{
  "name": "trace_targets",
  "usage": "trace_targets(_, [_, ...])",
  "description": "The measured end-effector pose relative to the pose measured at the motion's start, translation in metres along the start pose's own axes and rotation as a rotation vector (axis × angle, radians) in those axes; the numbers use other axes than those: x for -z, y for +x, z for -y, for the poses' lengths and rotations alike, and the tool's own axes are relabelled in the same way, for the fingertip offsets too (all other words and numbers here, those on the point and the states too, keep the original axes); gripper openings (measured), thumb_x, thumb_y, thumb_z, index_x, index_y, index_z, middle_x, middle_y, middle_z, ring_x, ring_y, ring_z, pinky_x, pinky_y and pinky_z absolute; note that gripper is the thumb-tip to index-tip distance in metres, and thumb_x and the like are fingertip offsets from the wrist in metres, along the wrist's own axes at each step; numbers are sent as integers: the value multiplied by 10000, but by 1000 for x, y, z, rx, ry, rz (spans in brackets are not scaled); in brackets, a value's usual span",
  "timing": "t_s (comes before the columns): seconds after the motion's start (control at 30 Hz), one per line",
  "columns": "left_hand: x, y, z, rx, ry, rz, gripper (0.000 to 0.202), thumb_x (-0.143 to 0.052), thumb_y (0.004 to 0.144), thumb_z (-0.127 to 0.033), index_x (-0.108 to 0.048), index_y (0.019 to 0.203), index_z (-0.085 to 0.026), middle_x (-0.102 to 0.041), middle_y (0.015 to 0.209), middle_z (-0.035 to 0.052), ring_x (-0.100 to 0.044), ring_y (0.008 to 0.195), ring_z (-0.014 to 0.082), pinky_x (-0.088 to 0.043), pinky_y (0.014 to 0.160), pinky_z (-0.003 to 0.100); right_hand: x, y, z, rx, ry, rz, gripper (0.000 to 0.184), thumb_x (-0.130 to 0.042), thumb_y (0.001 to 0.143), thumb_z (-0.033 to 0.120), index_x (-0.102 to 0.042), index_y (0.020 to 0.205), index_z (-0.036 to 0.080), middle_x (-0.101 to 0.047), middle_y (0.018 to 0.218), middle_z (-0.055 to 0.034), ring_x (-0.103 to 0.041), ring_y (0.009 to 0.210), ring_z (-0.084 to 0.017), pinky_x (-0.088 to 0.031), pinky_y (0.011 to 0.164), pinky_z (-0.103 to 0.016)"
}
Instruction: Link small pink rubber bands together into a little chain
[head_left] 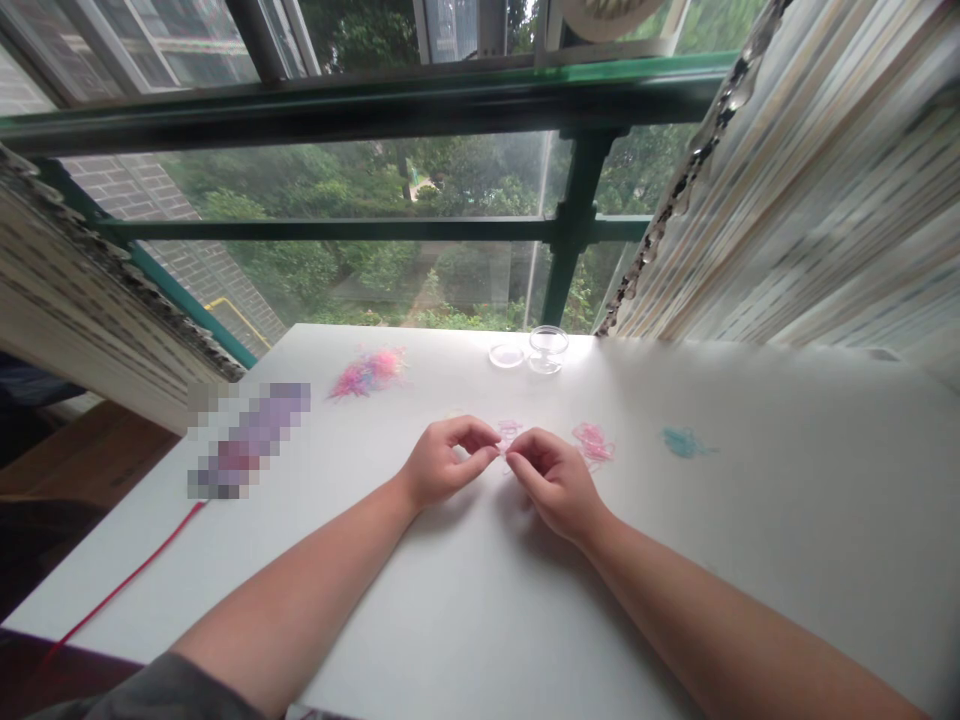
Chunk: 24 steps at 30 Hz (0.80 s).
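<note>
Over the middle of the white table (450, 600), my left hand (454, 460) and my right hand (555, 480) meet fingertip to fingertip. Thumb and index finger are pinched together on each. A thin pale pink strand, which looks like a small rubber band, shows between the fingertips; its exact shape is too small to make out. Just behind them lies a small pile of pale pink-lilac bands (510, 428). Right of my right hand is a pink pile of bands (594, 442), and farther right a teal pile (684, 442). Some pale yellowish bits are partly hidden behind my left hand.
A larger multicoloured heap of bands (369, 373) lies at the back left. Near the window edge stand a clear round container (548, 350) and a clear lid (507, 356). A blurred-out purple object (259, 435) with a red cord (135, 575) lies left. Curtains (810, 200) hang at both sides.
</note>
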<state>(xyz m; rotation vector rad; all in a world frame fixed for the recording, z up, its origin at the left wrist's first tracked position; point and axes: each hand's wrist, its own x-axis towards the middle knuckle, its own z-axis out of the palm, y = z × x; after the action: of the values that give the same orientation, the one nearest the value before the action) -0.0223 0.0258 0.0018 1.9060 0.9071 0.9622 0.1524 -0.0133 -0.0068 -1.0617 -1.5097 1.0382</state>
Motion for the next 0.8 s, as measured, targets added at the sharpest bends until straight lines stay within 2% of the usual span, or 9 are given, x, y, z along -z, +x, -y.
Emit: trace_targets(0.8, [0, 0, 0, 0, 1, -7, 137, -601, 773, -214, -633, 877, -131, -664, 810, 59, -607, 714, 134, -493, 682, 243, 0, 1, -1, -1, -11, 3, 80, -538, 801, 225, -532, 744, 170, -482, 618, 21, -426, 561, -103, -344, 526, -230])
